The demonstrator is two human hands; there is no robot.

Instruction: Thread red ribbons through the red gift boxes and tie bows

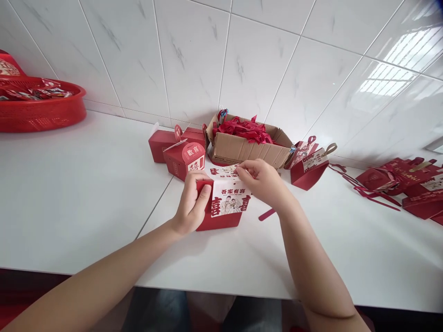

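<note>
A red gift box (218, 223) stands on the white table before me. My left hand (192, 201) grips its left side, thumb at the near edge and fingers behind. Over the box's front lies a white printed card (230, 184) with red characters and a drawn couple; its upper part folds back over the top. At the card's upper right, my right hand (260, 180) is closed in a pinch on its edge. Its fingertips partly cover the card there. A dark red ribbon strip (266, 214) lies just right of the box, partly under my right forearm.
Behind stands a cardboard box (251, 150) full of red ribbons (246, 130). Red gift boxes (176, 159) sit to its left, and handled ones (309, 170) to its right. More boxes (422, 189) lie far right. A red basket (41, 113) of wrapped packets is far left, near the tiled wall.
</note>
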